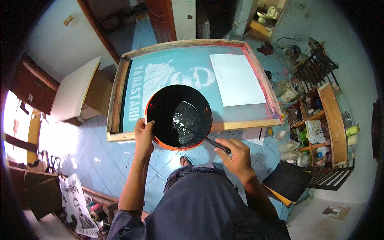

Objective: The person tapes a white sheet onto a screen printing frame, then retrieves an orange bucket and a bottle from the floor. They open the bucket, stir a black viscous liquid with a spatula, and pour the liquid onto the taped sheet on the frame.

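Note:
My left hand [145, 135] is closed on the left rim of a round orange bucket [160, 116], its inside coated black. Glossy black ink [186, 122] shines at the bottom. From the right, my right hand [237, 157] grips the black handle [218, 146] of a long tool. The tool's far end reaches over the rim into the ink, so its shape is hidden. Below and beyond the bucket lies a large wooden-framed printing screen [240, 125] with teal mesh [192, 56] and a pale stencil picture. A white sheet [238, 80] rests on the mesh's right part.
A pale-topped cabinet [76, 90] stands left of the screen. On the right are a wooden shelf [334, 124] with bottles and bags, and a dark flat board [287, 181] near my right arm. A printed poster [76, 206] hangs at lower left. Blue tiles [100, 160] cover the floor.

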Demonstrator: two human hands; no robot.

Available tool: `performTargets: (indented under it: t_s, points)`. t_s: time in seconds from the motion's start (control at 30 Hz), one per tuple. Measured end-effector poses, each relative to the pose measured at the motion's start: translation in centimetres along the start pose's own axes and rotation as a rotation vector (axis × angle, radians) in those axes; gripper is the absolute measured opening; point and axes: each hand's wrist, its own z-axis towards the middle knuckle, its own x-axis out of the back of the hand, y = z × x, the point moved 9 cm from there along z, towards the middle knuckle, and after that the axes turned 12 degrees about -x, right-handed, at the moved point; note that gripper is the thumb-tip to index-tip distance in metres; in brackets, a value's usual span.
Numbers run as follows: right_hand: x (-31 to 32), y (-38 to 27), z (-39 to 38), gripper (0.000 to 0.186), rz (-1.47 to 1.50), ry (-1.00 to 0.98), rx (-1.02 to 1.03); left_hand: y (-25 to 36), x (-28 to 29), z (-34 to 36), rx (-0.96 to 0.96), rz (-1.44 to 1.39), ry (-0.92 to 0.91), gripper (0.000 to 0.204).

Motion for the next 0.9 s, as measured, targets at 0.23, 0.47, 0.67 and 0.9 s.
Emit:
performTargets:
  t_s: [0.23,0.47,0.67,0.9]
  points:
    - [-0.1,4.6,3.4,0.025,0.007,-0.012,-0.149,-3.6,-4.4,4.2,0.06,0.0,-0.06,0.009]
    - [0.5,8.8,7.3,0.026,0.093,-0.146,-0.085,-5.3,-5.4,3.4,0.055,0.016,0.058,0.007]
    - [1.8,11.7,10.4,0.03,0.199,-0.264,-0.017,-4.8,-7.1,1.5,0.049,0.05,0.161,0.006]
    - [3.0,14.5,11.8,0.031,0.189,-0.343,0.041,-5.3,-8.9,0.7,-0.002,0.079,0.225,0.007]
